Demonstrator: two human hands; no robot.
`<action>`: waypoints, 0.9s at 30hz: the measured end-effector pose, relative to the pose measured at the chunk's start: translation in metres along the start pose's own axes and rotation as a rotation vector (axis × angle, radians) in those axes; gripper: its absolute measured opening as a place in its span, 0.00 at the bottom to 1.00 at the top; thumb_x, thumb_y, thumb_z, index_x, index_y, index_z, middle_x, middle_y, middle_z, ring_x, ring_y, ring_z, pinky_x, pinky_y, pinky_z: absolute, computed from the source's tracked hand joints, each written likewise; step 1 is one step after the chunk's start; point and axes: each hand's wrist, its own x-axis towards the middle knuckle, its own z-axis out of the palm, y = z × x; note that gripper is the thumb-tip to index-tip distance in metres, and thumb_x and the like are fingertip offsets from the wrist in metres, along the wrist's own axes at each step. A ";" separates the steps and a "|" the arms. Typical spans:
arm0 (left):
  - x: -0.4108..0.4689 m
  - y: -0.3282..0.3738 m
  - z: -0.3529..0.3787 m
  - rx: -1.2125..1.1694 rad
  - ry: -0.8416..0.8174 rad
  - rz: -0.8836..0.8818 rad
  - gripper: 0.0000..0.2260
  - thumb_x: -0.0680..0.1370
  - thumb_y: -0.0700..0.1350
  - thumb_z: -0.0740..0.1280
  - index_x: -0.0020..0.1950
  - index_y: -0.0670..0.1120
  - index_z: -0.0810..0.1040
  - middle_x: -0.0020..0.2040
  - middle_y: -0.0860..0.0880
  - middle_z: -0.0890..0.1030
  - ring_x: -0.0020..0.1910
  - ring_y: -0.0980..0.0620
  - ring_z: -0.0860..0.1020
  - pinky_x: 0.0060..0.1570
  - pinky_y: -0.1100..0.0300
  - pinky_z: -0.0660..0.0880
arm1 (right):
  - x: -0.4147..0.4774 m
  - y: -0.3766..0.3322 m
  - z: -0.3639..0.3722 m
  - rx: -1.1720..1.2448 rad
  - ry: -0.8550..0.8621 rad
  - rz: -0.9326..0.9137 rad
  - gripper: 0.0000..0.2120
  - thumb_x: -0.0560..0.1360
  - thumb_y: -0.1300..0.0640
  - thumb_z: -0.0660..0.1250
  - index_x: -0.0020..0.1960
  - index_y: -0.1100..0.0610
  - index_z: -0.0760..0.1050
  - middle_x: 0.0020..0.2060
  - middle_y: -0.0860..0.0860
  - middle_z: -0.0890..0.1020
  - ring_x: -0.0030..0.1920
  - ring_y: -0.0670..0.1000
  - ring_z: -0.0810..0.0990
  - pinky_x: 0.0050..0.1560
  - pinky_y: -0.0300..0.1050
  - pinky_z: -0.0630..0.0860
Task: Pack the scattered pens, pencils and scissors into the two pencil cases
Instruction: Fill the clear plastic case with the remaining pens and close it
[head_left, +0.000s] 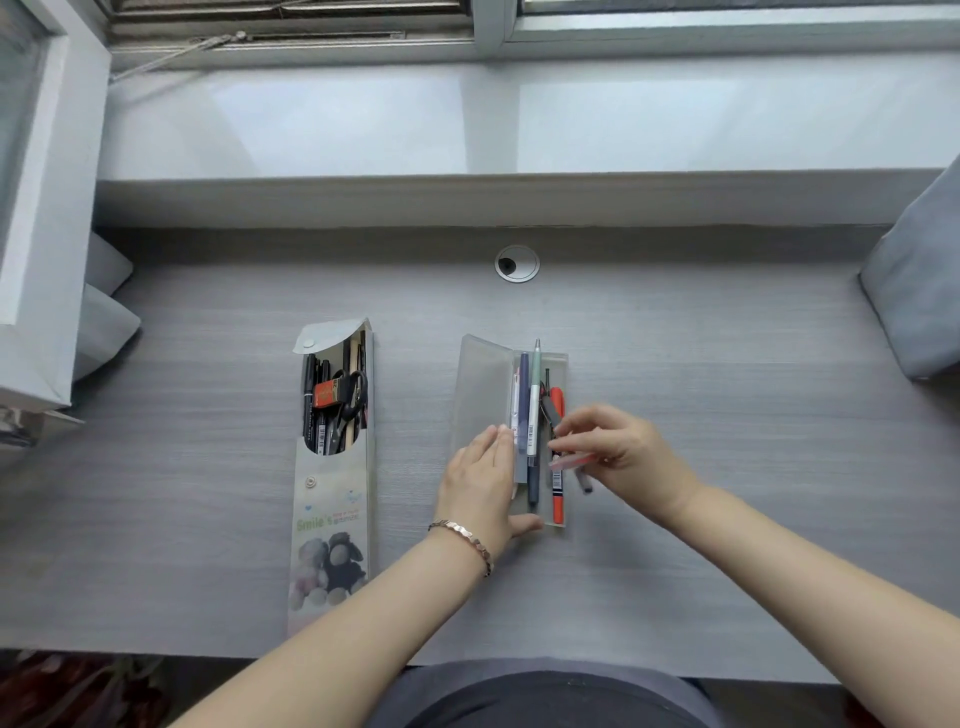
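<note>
pink pen (571, 461) – blurred, lying crosswise just over the right edge of the clear case (480, 374) – is pinched between thumb and curled fingertips of the right hand (623, 452). a darker pen end (585, 482) pokes out below it; whether the same hand holds that too, i cannot tell. the left hand (480, 483) lies flat with straight fingers on the case's left side and grips nothing. judging by looks, the pen is light, stiff and smooth, so it should roll easily; a hold near mid-barrel would let it turn parallel to the orange marker (557, 499) and drop in beside it. the thin case likely slides and flexes – worth pinning down. the printed case (330, 499), well to the left, already holds the scissors (353, 400).
</note>
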 end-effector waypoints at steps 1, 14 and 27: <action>0.000 0.000 0.000 0.003 0.000 0.001 0.45 0.69 0.57 0.70 0.74 0.41 0.48 0.76 0.47 0.55 0.76 0.52 0.51 0.73 0.59 0.50 | -0.002 0.003 0.006 -0.045 -0.053 -0.015 0.08 0.68 0.65 0.67 0.43 0.62 0.84 0.42 0.57 0.83 0.45 0.41 0.77 0.49 0.18 0.68; 0.000 0.001 -0.001 0.030 -0.006 0.004 0.45 0.69 0.58 0.69 0.74 0.41 0.48 0.76 0.48 0.55 0.76 0.52 0.50 0.73 0.60 0.49 | 0.049 -0.007 0.018 0.121 -0.003 0.807 0.15 0.69 0.53 0.71 0.54 0.52 0.74 0.30 0.44 0.73 0.32 0.49 0.74 0.36 0.41 0.72; -0.001 -0.001 0.000 -0.012 0.032 0.030 0.44 0.70 0.57 0.69 0.75 0.41 0.48 0.76 0.48 0.55 0.76 0.52 0.50 0.73 0.59 0.49 | 0.040 -0.001 0.028 0.105 0.103 0.795 0.04 0.73 0.55 0.67 0.47 0.53 0.74 0.27 0.47 0.76 0.23 0.43 0.76 0.30 0.35 0.70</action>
